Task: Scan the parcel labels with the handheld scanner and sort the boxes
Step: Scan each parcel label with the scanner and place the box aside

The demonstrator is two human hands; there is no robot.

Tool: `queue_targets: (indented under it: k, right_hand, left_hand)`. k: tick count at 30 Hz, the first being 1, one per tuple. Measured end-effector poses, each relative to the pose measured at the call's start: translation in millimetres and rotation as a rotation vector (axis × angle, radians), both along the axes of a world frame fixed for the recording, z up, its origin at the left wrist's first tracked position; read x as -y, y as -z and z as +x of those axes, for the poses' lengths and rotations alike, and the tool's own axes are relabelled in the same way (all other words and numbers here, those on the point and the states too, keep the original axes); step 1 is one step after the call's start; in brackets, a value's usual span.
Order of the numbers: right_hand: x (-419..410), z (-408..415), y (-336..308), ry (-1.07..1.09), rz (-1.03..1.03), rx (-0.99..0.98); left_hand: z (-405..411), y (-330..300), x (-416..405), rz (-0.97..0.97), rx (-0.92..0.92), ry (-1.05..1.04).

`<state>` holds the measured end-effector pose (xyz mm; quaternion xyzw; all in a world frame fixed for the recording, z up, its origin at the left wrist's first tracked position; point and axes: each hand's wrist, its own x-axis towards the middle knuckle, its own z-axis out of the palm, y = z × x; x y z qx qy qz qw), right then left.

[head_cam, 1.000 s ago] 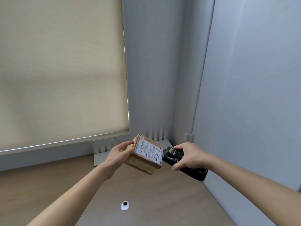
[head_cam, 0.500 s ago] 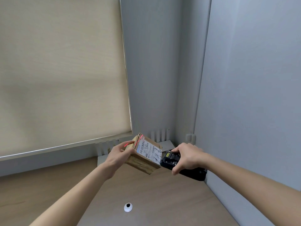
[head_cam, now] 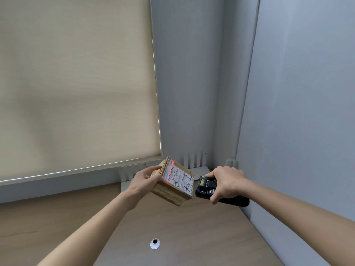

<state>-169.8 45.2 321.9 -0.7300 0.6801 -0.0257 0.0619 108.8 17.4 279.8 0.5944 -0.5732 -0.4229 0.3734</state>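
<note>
A small brown cardboard box (head_cam: 169, 192) is held tilted in the air above the desk, gripped at its left side by my left hand (head_cam: 143, 181). Its white shipping label (head_cam: 179, 178) faces up and to the right. A thin red scan line crosses the label's left part. My right hand (head_cam: 225, 181) grips a black handheld scanner (head_cam: 206, 187), whose front end points at the label from the right, a short gap away from the box.
A wooden desk (head_cam: 172, 233) with a round white cable hole (head_cam: 154, 243) lies below. A white router (head_cam: 194, 166) with several antennas stands in the back corner. A beige roller blind (head_cam: 76, 83) covers the left wall; grey walls close in on the right.
The red scan line has shifted from the box's top left edge onto the label. The scanner has drawn slightly back from the box. The view has tilted a little.
</note>
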Motion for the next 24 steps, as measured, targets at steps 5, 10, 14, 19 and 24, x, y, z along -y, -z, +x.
queue_targets:
  k: [5, 10, 14, 19, 24]
  right_hand:
    - [1.8, 1.4, 1.1, -0.032, -0.015, -0.04]
    - [0.6, 6.4, 0.3, -0.073, -0.02, -0.054]
    - [-2.2, 15.5, 0.4, -0.102, -0.038, -0.05]
    - [-7.8, 40.2, -2.3, -0.149, -0.041, -0.02]
    - [-18.5, 88.7, 0.9, -0.208, 0.039, 0.12]
  left_hand:
    - [1.1, -0.8, -4.4, -0.008, -0.009, -0.016]
    - [5.8, -2.8, -14.1, -0.002, -0.016, -0.043]
    - [15.4, -1.8, -26.7, -0.015, -0.004, -0.076]
    - [40.1, -1.1, -48.1, -0.017, -0.008, -0.139]
    - [92.5, -2.9, -84.4, -0.026, -0.044, -0.227]
